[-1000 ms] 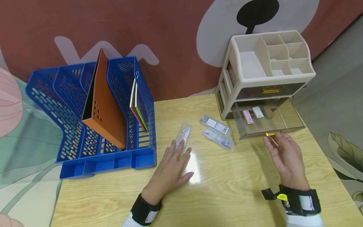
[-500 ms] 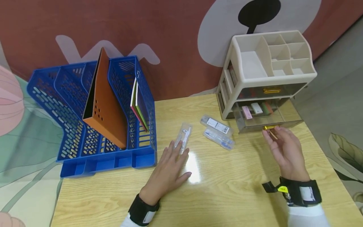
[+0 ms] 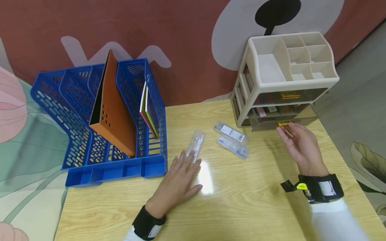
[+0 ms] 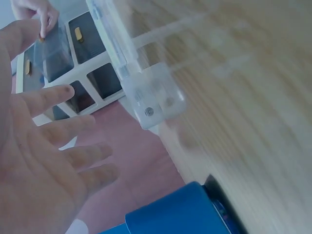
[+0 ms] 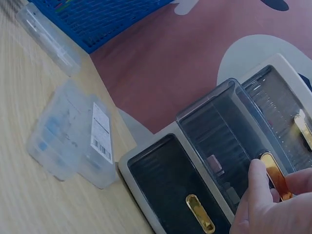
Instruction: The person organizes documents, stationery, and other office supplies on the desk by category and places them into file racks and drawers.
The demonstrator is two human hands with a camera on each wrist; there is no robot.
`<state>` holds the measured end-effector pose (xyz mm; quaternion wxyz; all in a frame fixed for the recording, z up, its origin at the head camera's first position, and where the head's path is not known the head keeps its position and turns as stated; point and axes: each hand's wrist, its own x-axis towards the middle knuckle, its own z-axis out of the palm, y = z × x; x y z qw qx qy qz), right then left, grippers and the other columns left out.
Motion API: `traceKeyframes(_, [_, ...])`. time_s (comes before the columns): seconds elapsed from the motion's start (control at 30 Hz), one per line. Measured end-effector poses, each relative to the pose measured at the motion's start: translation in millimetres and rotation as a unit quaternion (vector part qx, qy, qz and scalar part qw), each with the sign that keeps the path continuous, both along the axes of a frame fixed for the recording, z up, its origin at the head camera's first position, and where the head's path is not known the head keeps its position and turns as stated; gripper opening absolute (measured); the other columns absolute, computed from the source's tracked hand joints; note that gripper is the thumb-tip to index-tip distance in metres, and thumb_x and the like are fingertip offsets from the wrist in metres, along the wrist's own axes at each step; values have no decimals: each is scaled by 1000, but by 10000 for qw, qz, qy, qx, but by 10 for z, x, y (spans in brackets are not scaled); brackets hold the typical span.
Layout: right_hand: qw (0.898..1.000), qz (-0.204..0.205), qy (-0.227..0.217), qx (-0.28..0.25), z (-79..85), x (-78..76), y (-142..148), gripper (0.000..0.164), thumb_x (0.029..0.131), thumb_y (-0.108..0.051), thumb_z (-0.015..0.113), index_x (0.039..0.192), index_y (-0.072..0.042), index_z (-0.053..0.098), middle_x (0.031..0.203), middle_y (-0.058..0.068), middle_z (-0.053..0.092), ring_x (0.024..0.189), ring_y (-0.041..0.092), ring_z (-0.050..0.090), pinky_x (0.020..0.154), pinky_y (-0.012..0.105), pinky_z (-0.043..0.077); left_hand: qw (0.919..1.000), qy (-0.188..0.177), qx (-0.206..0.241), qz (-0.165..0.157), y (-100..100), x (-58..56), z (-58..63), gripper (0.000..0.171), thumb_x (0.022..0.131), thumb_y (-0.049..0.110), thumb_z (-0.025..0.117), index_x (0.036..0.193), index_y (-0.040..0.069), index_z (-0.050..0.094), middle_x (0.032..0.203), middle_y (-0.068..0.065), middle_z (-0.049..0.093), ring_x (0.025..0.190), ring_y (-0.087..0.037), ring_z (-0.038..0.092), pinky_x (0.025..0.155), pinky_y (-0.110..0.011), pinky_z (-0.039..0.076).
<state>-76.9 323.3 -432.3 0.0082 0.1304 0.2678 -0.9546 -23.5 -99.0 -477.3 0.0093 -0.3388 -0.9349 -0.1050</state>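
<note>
My right hand grips the gold handle of a smoky clear drawer, the middle one of a cream desktop organizer. That drawer stands partly out. Inside it a pink eraser box and a white one show near the back. My left hand lies spread with straight fingers over the near end of a clear pencil case, its fingertips right at the case. In the left wrist view, this case appears just beyond my open fingers.
Two more clear cases, one with a barcode label, lie side by side before the organizer. At left stands a blue file rack with an orange folder and thin notebooks. A patterned cloth hangs behind the table.
My right hand has pushed the drawer inward, away from me, so less of it sticks out and the erasers sit further under the organizer. My left hand has barely shifted.
</note>
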Motion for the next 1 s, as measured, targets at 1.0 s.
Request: traceKeyframes(1.0, [9879,188,-526,1450,2,-517,73,14,100,-3,65,111,-4,57,103,9,66,95,18,71,92,26,60,9983,385,-198,-390,-102,75,30,84,94,62,63,162,19,35,172,-16,20,157,-45,22,122,-61,31])
